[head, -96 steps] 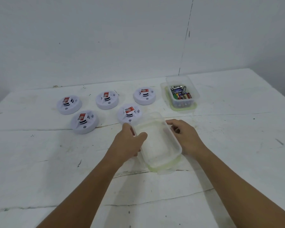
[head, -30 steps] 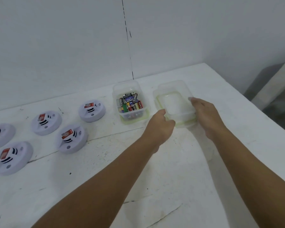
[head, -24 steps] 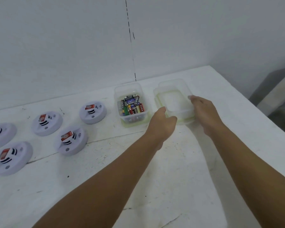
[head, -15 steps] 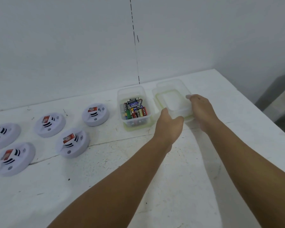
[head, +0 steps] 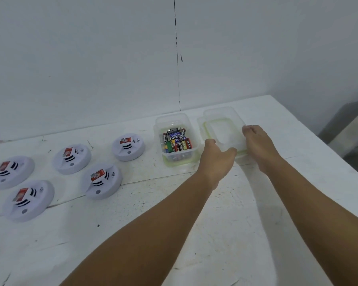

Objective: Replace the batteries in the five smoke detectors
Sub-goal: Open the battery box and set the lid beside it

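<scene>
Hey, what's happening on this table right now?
A person has both hands on an empty clear container at the back of the white table: the left hand at its near corner, the right hand along its right side. Just left of it sits an open tub of batteries. Five smoke detectors lie farther left, untouched.

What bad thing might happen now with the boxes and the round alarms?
1. The empty clear container sits close beside the battery box; as the left hand pulls away between them, it might bump the box and spill batteries.
2. The container lies near the table's far right corner, so a nudge from the right hand may push it toward the edge.
</scene>
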